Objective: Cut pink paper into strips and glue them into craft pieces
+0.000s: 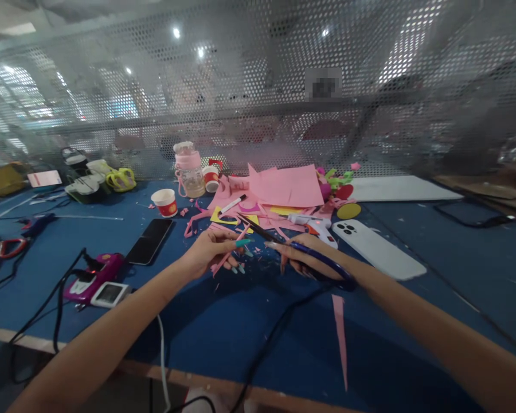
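- The person's left hand point(215, 250), in front of the pink sheet point(286, 186) and to its left, pinches a narrow pink strip point(222, 262) between thumb and fingers.
- The right hand point(305, 256), in front of the sheet, grasps the blue-handled scissors point(301, 248); their blades point toward the strip. Whether the blades are parted cannot be told.
- Pink scraps point(223, 192) lie beside the sheet on its left, with a marker point(233, 203) among them.
- A glue gun point(316, 222) lies just in front of the sheet.
- A white phone point(378, 249) lies in front of the sheet and to its right; a black phone point(150, 241), well to its left.
- A paper cup point(164, 202) and a bottle point(189, 170) stand left of the sheet.
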The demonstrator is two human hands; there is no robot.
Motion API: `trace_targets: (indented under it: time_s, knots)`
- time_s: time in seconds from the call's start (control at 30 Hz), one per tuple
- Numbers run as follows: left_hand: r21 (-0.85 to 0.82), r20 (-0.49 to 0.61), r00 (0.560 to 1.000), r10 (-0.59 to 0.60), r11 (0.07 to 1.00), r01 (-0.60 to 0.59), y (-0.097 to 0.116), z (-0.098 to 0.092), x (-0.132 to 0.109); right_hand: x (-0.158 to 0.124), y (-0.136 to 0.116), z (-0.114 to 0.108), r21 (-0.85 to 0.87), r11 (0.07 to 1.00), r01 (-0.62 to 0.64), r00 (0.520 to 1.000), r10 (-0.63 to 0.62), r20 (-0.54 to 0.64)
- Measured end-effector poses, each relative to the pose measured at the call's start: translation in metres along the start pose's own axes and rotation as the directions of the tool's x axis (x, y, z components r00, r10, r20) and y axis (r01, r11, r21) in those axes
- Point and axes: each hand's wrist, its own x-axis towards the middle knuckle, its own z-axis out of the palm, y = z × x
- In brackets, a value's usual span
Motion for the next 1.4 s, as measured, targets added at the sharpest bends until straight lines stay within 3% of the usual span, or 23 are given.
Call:
trace_targets:
  time_s: [0.37,0.8,1.03,1.27,1.4]
  knots:
    - [-0.011,-0.020,0.999,0.030,0.999,-0.030,0.000,-0.008,0.002,0.013,-0.008,-0.008,0.048,0.988,0.145,0.973,-0.151,0.176]
    - [0.113,-0.084,0.996,0.028,0.993,-0.018,0.005,-0.002,-0.002,0.015,-0.011,-0.009,-0.091,0.989,0.117,0.983,-0.103,0.151]
    - [0.250,-0.097,0.979,0.178,0.957,-0.149,0.001,-0.004,0.001,0.017,-0.007,-0.009,-0.160,0.978,0.131,0.986,-0.111,0.128]
    - [0.345,-0.168,0.961,0.218,0.927,-0.150,0.002,-0.001,-0.002,0.018,-0.004,-0.009,-0.206,0.962,0.177,0.983,-0.162,0.085]
    - [0.358,-0.181,0.950,0.252,0.917,-0.175,0.001,-0.001,-0.003,0.017,-0.005,-0.009,-0.188,0.976,0.112,0.993,-0.101,0.068]
